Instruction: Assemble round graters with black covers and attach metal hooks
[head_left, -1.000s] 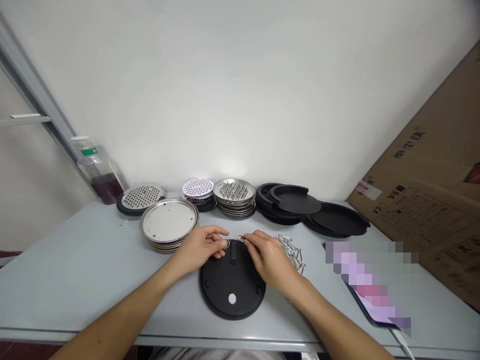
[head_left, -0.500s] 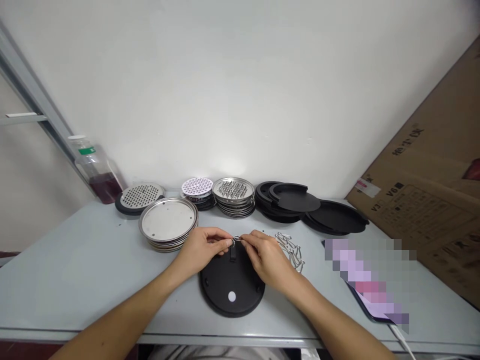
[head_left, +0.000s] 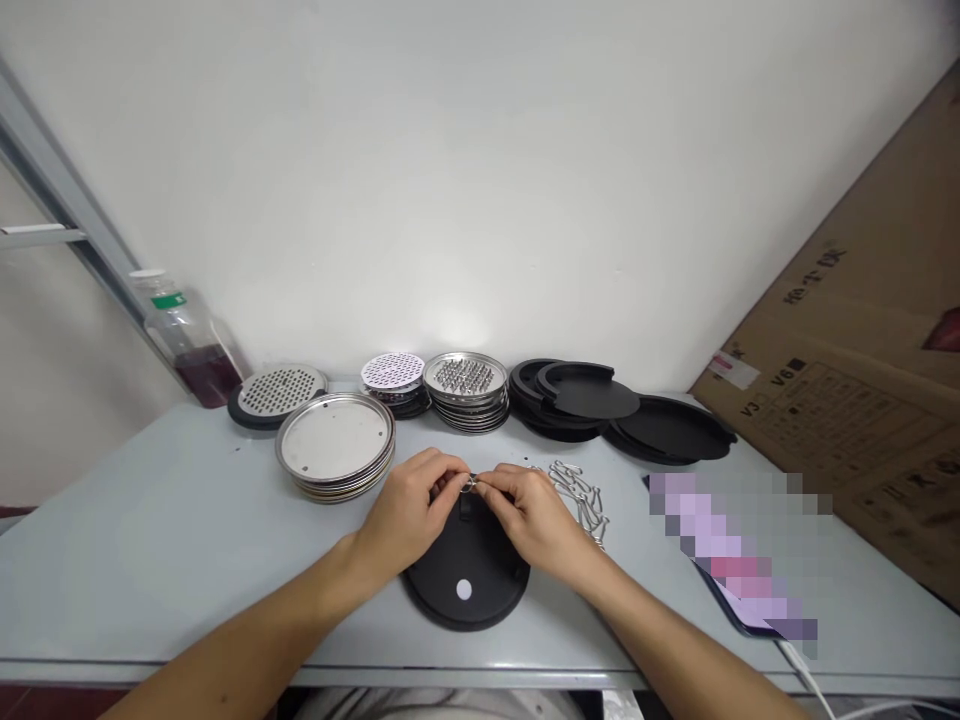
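Note:
A black round disc point(head_left: 469, 560) with a white dot lies on the table in front of me. Over its far edge, a small metal wire loop point(head_left: 467, 486) is pinched between both hands. My left hand point(head_left: 420, 500) closes thumb and forefinger on the loop's left side. From the right, my right hand point(head_left: 529, 505) grips it with fingertips pressed together. The fingers partly cover the loop, so its full shape is hidden. Loose bent wire clips point(head_left: 581, 495) lie in a heap just right of my right hand.
Stacked round metal plates point(head_left: 337, 440) stand left of my left hand. Behind are a perforated disc point(head_left: 279, 392), a lilac perforated disc point(head_left: 393, 371), spiked metal plates point(head_left: 465, 378) and black trays point(head_left: 589, 390). A bottle point(head_left: 201, 360), a phone point(head_left: 739, 610) and a cardboard box point(head_left: 862, 380) flank them.
My left hand has turned slightly and its fingers have curled closer over the loop. The loop sits a little lower and more open to view. The disc has stayed put.

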